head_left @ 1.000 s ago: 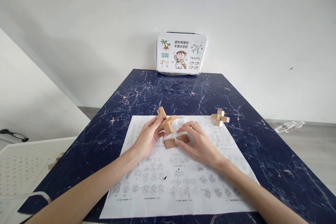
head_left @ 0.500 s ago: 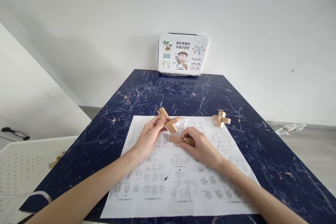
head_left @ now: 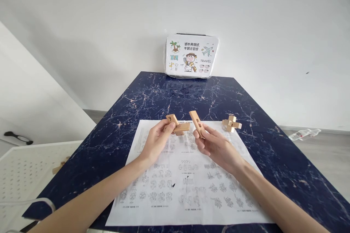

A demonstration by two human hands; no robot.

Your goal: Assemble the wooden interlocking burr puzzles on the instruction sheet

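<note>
My left hand (head_left: 158, 135) is closed on two crossed wooden puzzle pieces (head_left: 182, 127), pinched between thumb and fingers above the paper. One of them carries a black mark at its upper end. To the right, my right hand (head_left: 214, 142) grips a single wooden puzzle piece (head_left: 194, 118), tilted upward, with a notch or hole in its side. A small gap separates the two hands' pieces. Beneath both hands lies a printed instruction sheet (head_left: 188, 204) with rows of puzzle diagrams. My fingers partly hide the held pieces.
An assembled wooden cross puzzle (head_left: 232, 123) sits on the sheet's far right corner. At the back of the dark blue marbled table (head_left: 153, 94) a white cartoon case (head_left: 188, 56) leans on the wall. Left, a white perforated surface (head_left: 24, 174) holds more wooden pieces (head_left: 58, 168).
My right hand has lifted a wooden piece off the sheet and turned it upright. My left hand has rotated its crossed pieces slightly.
</note>
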